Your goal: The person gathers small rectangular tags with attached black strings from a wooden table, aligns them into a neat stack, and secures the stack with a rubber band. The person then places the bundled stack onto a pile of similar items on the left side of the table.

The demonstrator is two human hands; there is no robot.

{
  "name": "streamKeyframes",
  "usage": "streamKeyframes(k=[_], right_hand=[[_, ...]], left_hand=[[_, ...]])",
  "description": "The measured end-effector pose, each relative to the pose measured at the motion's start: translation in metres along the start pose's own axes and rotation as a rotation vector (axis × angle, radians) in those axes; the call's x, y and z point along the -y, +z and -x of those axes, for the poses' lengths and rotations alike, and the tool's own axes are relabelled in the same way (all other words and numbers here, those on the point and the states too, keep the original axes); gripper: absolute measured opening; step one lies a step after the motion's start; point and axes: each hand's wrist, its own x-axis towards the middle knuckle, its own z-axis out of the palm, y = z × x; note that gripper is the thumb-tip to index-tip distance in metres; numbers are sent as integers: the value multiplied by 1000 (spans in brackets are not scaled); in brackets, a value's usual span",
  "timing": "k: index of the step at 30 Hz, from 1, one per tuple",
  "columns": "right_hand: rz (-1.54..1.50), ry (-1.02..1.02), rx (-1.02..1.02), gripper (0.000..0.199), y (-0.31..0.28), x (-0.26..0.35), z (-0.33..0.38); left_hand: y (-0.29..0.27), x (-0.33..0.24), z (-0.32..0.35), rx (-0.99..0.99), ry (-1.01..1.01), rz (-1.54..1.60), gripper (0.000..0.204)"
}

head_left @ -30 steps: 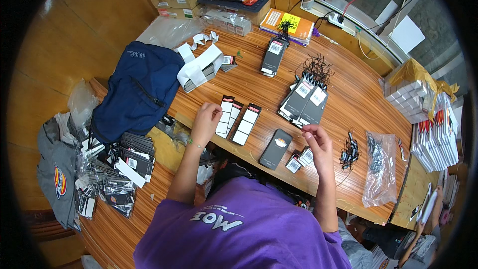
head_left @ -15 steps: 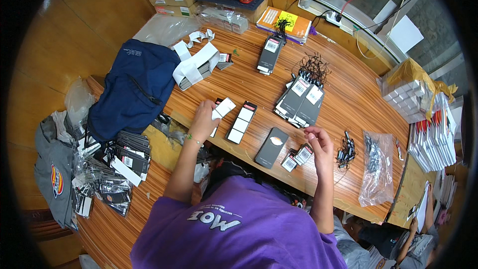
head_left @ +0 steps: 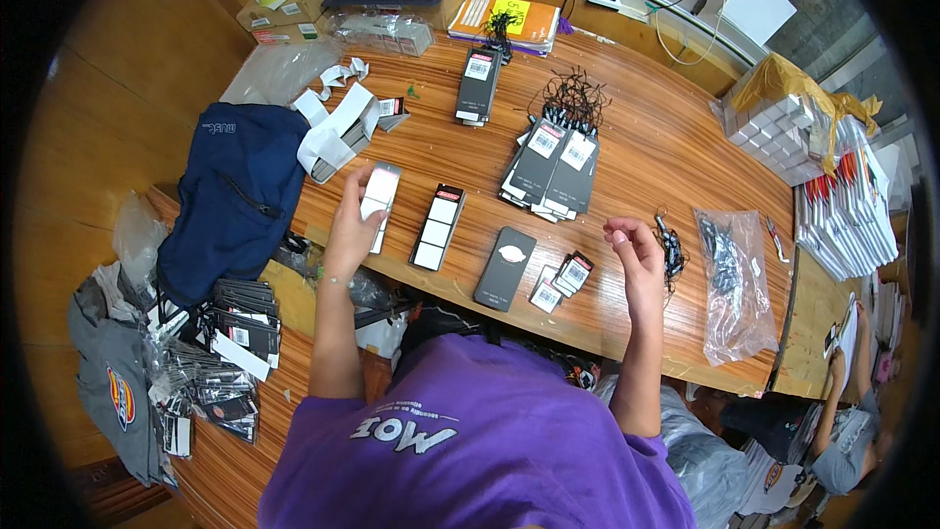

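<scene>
One dark card with an oval emblem (head_left: 504, 269) lies on the wooden surface (head_left: 676, 152). Left of it, past a label stack (head_left: 438, 227), the left hand (head_left: 351, 228) has fingers wrapped round a pale label strip (head_left: 383, 198); right of it, beyond small barcode tags (head_left: 563, 280), the right hand's (head_left: 638, 253) fingers curl loosely, grip unclear.
</scene>
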Motion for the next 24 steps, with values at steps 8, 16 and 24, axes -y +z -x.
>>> streamKeyframes(k=[8,16,24], right_hand=[[-16,28,41,18,8,-3,4],[6,-7,14,17,8,-12,3],[-19,-11,50,16,11,-16,4]], left_hand=[[37,-17,23,135,187,-80,51],[53,-9,25,-21,302,-257,23],[57,-16,32,100,270,-323,31]])
